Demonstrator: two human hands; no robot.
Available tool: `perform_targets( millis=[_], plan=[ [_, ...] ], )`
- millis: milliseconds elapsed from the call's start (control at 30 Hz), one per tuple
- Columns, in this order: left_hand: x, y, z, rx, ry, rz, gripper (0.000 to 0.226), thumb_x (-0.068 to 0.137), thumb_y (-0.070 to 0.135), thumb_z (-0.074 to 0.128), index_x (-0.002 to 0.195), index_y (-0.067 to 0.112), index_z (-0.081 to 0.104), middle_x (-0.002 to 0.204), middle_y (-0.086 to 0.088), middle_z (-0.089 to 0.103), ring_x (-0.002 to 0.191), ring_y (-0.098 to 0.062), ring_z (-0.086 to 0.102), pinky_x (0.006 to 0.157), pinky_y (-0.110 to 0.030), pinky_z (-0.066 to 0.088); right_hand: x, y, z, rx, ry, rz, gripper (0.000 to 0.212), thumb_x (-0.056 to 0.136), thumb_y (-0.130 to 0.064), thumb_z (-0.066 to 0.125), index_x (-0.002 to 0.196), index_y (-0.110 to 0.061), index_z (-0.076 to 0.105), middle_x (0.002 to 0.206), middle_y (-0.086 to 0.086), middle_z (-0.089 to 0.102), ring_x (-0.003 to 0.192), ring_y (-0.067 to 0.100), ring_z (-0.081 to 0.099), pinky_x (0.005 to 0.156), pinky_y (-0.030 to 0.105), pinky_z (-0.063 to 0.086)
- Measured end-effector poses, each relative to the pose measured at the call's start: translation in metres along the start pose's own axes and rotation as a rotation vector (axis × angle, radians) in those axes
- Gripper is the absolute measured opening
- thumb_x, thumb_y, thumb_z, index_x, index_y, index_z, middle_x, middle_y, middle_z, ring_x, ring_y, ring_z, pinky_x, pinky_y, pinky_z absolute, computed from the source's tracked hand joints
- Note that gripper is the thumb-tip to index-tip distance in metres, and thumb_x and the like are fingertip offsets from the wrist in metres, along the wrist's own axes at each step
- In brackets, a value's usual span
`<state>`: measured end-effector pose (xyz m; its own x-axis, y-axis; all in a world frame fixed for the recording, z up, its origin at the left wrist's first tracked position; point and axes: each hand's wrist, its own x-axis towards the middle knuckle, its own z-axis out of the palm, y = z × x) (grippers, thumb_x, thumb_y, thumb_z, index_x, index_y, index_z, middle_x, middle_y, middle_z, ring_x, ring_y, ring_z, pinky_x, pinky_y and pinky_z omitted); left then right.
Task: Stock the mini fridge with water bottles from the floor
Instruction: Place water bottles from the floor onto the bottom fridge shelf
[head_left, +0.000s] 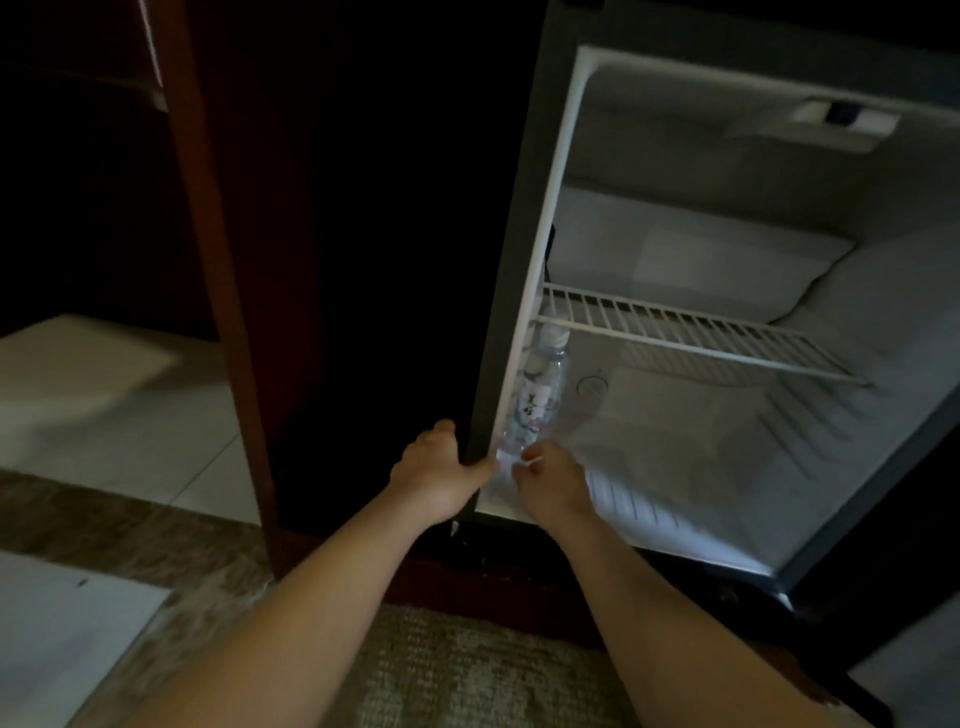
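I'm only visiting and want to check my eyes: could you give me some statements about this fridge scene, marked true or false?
1. The fridge stands open. True.
2. The left hand grips the fridge's front edge. True.
3. The bottle lies on top of the shelf. False: it leans below the shelf, by the left wall.
4. The right hand hangs free. False: it holds the bottle's bottom end.

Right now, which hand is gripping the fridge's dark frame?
The left hand grips the mini fridge by its dark frame edge; the right hand is at the base of the clear plastic water bottle.
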<state>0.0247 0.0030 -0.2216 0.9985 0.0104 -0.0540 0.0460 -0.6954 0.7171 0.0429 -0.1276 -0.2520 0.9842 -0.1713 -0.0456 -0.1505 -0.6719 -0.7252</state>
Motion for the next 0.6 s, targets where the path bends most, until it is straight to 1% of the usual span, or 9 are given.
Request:
perform_targets(
  millis=[100,133,200,267,333,400,467,533,600],
  plan=[
    [-0.024,-0.011,-0.017,0.086,-0.190,0.008,0.052,0.091,0.037,0.056,0.135,0.014,0.043,0.137,-0.006,0.048,0.124,-0.021,0.049,0.097,-0.028,0.041,-0.016,-0.003,-0.001,-0.135,-0.151,0.001,0.018,0.091,-0.023,0.051,0.078,-0.015,0.061,0.084,0.005,0.060,0.077,0.018,0.058,0.068,0.027,0.045],
    [-0.031,-0.017,-0.020,0.120,-0.258,0.003,0.051,0.090,0.037,0.057,0.134,0.015,0.045,0.136,-0.005,0.049,0.122,-0.019,0.050,0.096,-0.027,0.042,-0.022,-0.005,-0.002,-0.151,-0.199,-0.010,0.018,0.091,-0.023,0.053,0.076,-0.016,0.060,0.085,0.007,0.062,0.082,0.021,0.061,0.073,0.030,0.048],
    [-0.044,-0.031,-0.024,0.232,-0.362,-0.039,0.047,0.089,0.037,0.059,0.129,0.016,0.049,0.132,-0.005,0.051,0.117,-0.019,0.052,0.096,-0.028,0.044,-0.035,-0.007,-0.002,-0.168,-0.289,-0.048,0.011,0.089,-0.022,0.056,0.090,-0.013,0.064,0.097,0.009,0.065,0.091,0.023,0.063,0.082,0.033,0.051],
    [-0.056,-0.043,-0.028,0.316,-0.434,-0.096,0.040,0.089,0.033,0.059,0.123,0.013,0.051,0.128,-0.007,0.053,0.114,-0.021,0.054,0.094,-0.030,0.044,-0.049,-0.007,0.001,-0.185,-0.388,-0.095,0.018,0.088,-0.019,0.059,0.102,-0.009,0.064,0.100,0.010,0.064,0.089,0.022,0.061,0.085,0.036,0.051],
    [-0.070,-0.051,-0.039,0.367,-0.489,-0.097,0.039,0.090,0.029,0.059,0.122,0.008,0.052,0.126,-0.010,0.054,0.112,-0.023,0.055,0.089,-0.030,0.044,-0.066,-0.008,0.007,-0.239,-0.490,-0.152,0.019,0.089,-0.018,0.060,0.104,-0.008,0.064,0.091,0.005,0.061,0.086,0.019,0.058,0.082,0.032,0.048],
    [-0.085,-0.060,-0.053,0.398,-0.523,-0.058,0.039,0.090,0.029,0.059,0.120,0.005,0.054,0.118,-0.012,0.058,0.103,-0.023,0.056,0.081,-0.027,0.041,-0.084,-0.009,0.015,-0.300,-0.594,-0.185,0.017,0.090,-0.020,0.058,0.104,-0.012,0.063,0.088,0.000,0.056,0.088,0.018,0.055,0.082,0.029,0.045],
    [-0.100,-0.073,-0.064,0.447,-0.545,-0.048,0.036,0.089,0.027,0.059,0.117,0.004,0.058,0.114,-0.013,0.061,0.103,-0.027,0.058,0.078,-0.027,0.041,-0.101,-0.011,0.025,-0.399,-0.727,-0.213,0.020,0.092,-0.020,0.056,0.109,-0.011,0.061,0.097,0.002,0.055,0.091,0.018,0.053,0.089,0.033,0.047],
    [-0.117,-0.091,-0.073,0.496,-0.567,-0.058,0.032,0.089,0.025,0.059,0.112,0.003,0.061,0.113,-0.014,0.063,0.107,-0.031,0.059,0.081,-0.030,0.046,-0.118,-0.015,0.039,-0.506,-0.854,-0.272,0.017,0.092,-0.019,0.055,0.106,-0.010,0.061,0.102,0.009,0.059,0.088,0.019,0.054,0.090,0.036,0.049],
    [-0.136,-0.106,-0.078,0.535,-0.617,-0.071,0.031,0.092,0.024,0.055,0.113,0.001,0.061,0.111,-0.012,0.061,0.110,-0.031,0.057,0.077,-0.020,0.045,-0.136,-0.025,0.047,-0.553,-0.923,-0.332,0.013,0.092,-0.019,0.056,0.103,-0.013,0.062,0.107,0.012,0.064,0.088,0.017,0.056,0.086,0.035,0.050]
  ],
)
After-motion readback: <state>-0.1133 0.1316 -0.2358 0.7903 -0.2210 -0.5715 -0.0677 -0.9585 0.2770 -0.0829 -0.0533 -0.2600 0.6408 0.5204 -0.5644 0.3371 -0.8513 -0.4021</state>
